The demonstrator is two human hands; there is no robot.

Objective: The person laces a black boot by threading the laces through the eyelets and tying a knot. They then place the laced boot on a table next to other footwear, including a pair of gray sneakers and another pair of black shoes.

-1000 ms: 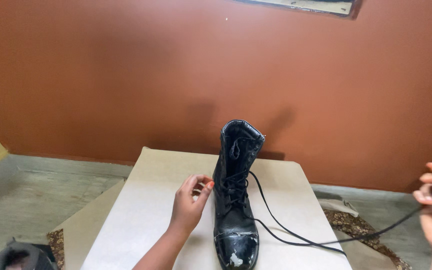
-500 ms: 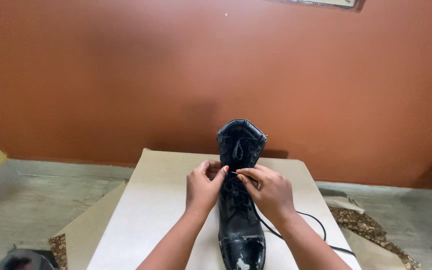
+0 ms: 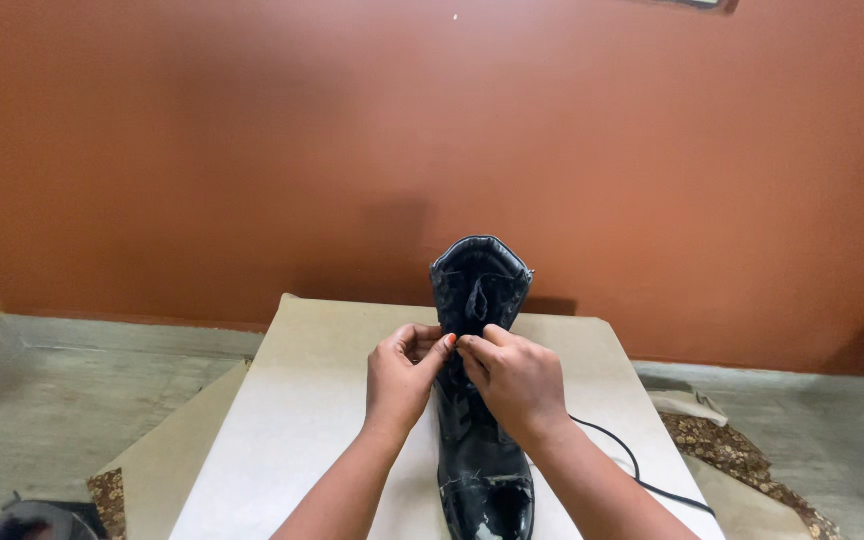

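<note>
- Orange-brown wall behind; pale cardboard sheet spread on the grey floor.
- Black boot stands upright mid-sheet, toe toward me.
- My left hand and right hand meet at its lacing, each grip pinched shut on the lace.
- Black lace trails loose to the right across the sheet.
- Patterned cloth lies just beyond the sheet's right edge.

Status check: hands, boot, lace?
Left hand and right hand pinching together at black boot shaft front. Boot upright on cardboard sheet. Lace trails right, nothing blocking.
</note>
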